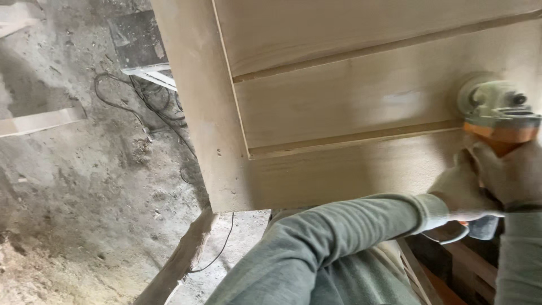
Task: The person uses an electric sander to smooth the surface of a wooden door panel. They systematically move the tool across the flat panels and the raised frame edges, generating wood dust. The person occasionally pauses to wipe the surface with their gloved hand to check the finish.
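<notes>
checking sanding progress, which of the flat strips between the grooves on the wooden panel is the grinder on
The middle strip, bounded by a groove above and a groove below. The grinder sits at its right end, gripped by both gloved hands; the top strip and bottom strip have no tool on them.

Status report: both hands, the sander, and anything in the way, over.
Left hand and right hand, gloved, both gripping the sander. Sander on the pale wooden door panel. Panel ahead unobstructed; cables on the floor.
</notes>
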